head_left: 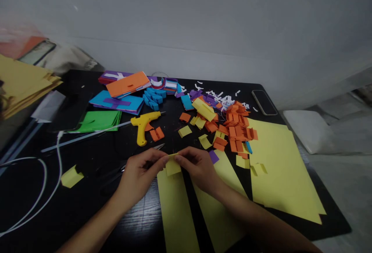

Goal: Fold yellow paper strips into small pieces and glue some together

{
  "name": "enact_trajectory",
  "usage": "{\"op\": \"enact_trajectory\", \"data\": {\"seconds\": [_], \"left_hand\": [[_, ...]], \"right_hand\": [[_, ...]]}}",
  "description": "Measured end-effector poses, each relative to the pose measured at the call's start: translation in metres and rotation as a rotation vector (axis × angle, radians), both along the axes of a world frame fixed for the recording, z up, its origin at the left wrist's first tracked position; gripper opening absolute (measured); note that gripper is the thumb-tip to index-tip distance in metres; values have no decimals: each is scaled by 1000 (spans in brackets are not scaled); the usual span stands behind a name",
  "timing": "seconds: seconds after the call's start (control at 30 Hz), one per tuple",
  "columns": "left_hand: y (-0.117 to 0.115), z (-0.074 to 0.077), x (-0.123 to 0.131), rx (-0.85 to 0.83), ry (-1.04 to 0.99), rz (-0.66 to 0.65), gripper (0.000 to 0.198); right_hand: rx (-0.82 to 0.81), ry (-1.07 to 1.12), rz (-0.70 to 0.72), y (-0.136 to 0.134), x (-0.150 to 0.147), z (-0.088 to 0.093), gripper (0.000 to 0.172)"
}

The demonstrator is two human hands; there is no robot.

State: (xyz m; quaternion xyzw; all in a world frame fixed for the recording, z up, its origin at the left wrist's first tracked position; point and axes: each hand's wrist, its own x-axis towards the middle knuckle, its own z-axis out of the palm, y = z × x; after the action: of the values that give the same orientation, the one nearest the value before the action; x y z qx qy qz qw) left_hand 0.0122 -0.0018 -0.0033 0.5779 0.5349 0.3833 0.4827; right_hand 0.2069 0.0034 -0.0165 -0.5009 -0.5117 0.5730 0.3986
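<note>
Head view: both hands (138, 173) (201, 169) pinching small folded yellow paper (173, 167); long yellow strip (176, 214) near, glue gun (142, 127) beyond.

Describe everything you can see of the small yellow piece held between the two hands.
The small yellow piece is plain and matte, paper or thin card by its look. The left hand and right hand pinch its upper edge, one at each side, between thumb and fingers; a squarish flap hangs below. It seems folded along that edge, though fingertips hide the corners. It is over the far end of a long yellow strip; whether they touch is unclear.
</note>
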Motion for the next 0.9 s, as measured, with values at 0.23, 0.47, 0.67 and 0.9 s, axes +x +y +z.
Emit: {"op": "enact_trajectory", "data": {"seconds": [0.23,0.47,0.67,0.9], "left_hand": [[2,0,-1,-34,-48,33,18],[7,-1,-2,-140,-249,111,15],[6,-2,-1,-153,-288,134,16],[6,1,0,-123,-207,74,18]], "right_hand": [[-17,19,31,0,2,2,23],[-1,277,162,-4,3,-2,31],[45,248,109,-6,-3,-3,45],[107,101,-45,-6,-3,-5,23]]}}
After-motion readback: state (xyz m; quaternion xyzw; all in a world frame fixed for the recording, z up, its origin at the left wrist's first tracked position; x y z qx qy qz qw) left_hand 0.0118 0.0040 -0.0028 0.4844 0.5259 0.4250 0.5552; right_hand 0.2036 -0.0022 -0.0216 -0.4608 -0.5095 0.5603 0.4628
